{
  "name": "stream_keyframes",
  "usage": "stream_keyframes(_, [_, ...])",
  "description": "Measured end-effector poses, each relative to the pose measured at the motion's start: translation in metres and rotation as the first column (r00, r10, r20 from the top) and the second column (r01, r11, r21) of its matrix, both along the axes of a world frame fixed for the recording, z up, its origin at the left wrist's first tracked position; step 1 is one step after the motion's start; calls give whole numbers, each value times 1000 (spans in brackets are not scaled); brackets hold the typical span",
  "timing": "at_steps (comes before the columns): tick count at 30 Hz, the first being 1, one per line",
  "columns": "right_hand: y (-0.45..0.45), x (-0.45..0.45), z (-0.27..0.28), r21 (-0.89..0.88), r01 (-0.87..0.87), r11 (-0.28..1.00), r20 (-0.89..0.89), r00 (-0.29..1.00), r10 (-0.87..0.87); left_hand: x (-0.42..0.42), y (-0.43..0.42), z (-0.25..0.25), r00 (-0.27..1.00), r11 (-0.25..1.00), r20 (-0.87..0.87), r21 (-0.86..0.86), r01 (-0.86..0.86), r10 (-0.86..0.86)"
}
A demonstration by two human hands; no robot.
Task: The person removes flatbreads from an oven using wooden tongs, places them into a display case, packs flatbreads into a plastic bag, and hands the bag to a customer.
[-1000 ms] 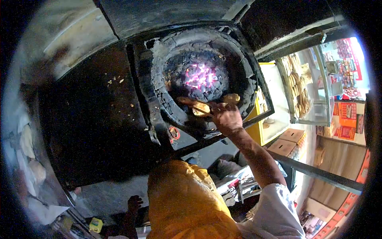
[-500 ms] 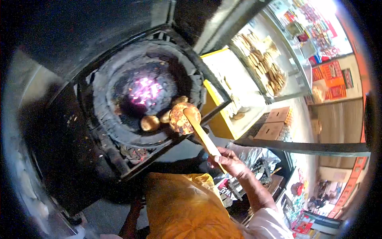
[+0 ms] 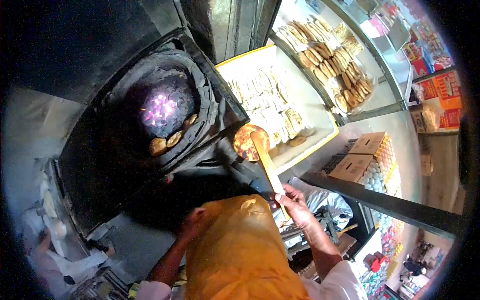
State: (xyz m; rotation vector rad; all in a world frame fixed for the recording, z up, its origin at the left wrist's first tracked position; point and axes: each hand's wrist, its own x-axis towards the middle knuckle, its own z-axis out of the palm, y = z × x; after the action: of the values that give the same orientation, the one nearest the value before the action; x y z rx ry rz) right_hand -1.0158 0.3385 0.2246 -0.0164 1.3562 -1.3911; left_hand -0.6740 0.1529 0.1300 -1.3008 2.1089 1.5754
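My right hand (image 3: 296, 205) is closed around the handle of long wooden tongs (image 3: 270, 172). Their rounded end overlaps a round browned flatbread (image 3: 244, 145), held up between the oven and the yellow-rimmed tray; the underside is hidden. In shadow beside my yellow apron (image 3: 235, 235) is my left hand (image 3: 195, 221), its fingers too dim to make out. The round clay oven (image 3: 207, 95) has glowing coals (image 3: 160, 110) in its middle. Several more flatbreads, one of them a browned flatbread (image 3: 158, 146), sit along its inner near side.
A yellow-rimmed tray (image 3: 325, 142) of flatbreads stands right of the oven. Beyond it are browned breads (image 3: 337, 65) behind glass. Cardboard boxes (image 3: 357, 155) and eggs (image 3: 375, 175) lie past a dark rail (image 3: 395, 200). Another person's arm (image 3: 44, 242) shows at lower left.
The tongs and flatbread have moved right, from over the oven's edge to beside the tray. My left hand has come up beside the apron. The view has turned rightward.
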Motion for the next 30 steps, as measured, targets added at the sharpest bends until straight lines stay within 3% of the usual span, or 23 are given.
stream_keyframes(1, [-4, 0, 0, 30, 10, 999, -41, 999, -8, -6, 2, 0, 1000, 1000, 3, -14, 2, -2])
stream_keyframes(3, [-11, 8, -5, 35, 38, 999, -46, 998, -37, -15, 0, 0, 977, 992, -199, -117, 51, -74])
stream_keyframes(4, [-17, 15, -4, 30, 68, 997, -1, 998, -68, -15, -3, 3, 976, 991, -206, -122, 46, -71])
stream_keyframes(6, [-25, 32, -10, 22, 78, 997, 30, 996, -78, -7, -11, 9, 976, 990, -212, 141, -28, 58])
stream_keyframes(7, [-32, 41, -9, 12, 71, 997, 30, 997, -71, 2, -14, 8, 973, 990, -218, 135, -41, 70])
stream_keyframes(9, [-48, 62, 8, 37, 19, 999, -15, 1000, -18, 27, -27, 3, 969, 979, -194, 163, -124, 155])
stream_keyframes(10, [-56, 75, 8, 56, -28, 998, -38, 999, 30, 45, -33, -3, 981, 992, -153, 75, -105, 116])
stream_keyframes(13, [-87, 120, 2, 91, -150, 985, -62, 986, 155, 111, -51, -24, 990, 995, -107, 18, -94, 96])
stream_keyframes(14, [-96, 138, -6, 84, -160, 984, -35, 986, 163, 126, -57, -26, 977, 942, 63, 256, -214, 205])
stream_keyframes(15, [-108, 155, -7, 80, -165, 983, -4, 986, 166, 150, -54, -49, 972, 937, 64, 261, -233, 224])
stream_keyframes(16, [-120, 168, -1, 113, -214, 970, 7, 977, 215, 183, -41, -94, 886, 810, 8, 400, -428, 464])
stream_keyframes(18, [-129, 195, -15, 225, -268, 937, 15, 962, 272, 253, -21, -144, 721, 607, -1, 540, -582, 693])
stream_keyframes(20, [-137, 217, -23, 175, -358, 917, -38, 928, 370, 324, 1, -171, 826, 723, -16, 493, -483, 563])
stream_keyframes(21, [-163, 232, 12, 220, -377, 900, -115, 906, 408, 358, 16, -189, 849, 751, -22, 477, -455, 528])
stream_keyframes(22, [-169, 242, 7, 193, -422, 886, -78, 894, 442, 391, 43, -206, 569, 437, -53, 699, -566, 821])
stream_keyframes(23, [-174, 252, -2, 162, -466, 870, -37, 878, 477, 416, 67, -220, 200, 88, 16, 862, -499, 980])
stream_keyframes(24, [-180, 262, -17, 192, -552, 812, -169, 796, 581, 433, 86, -231, 161, 65, 21, 855, -514, 987])
stream_keyframes(25, [-187, 273, -29, 230, -624, 747, -290, 689, 664, 449, 105, -236, 138, 145, -92, 883, -447, 986])
stream_keyframes(26, [-210, 284, -21, 107, -694, 712, -185, 690, 700, 464, 124, -238, 102, 223, -200, 900, -374, 975])
stream_keyframes(29, [-259, 327, -29, 137, -812, 567, -404, 477, 781, 437, 111, -132, 285, 234, -52, 719, -654, 957])
stream_keyframes(30, [-274, 346, -29, 96, -805, 586, -371, 517, 771, 423, 95, -95, 326, 244, 1, 661, -710, 945])
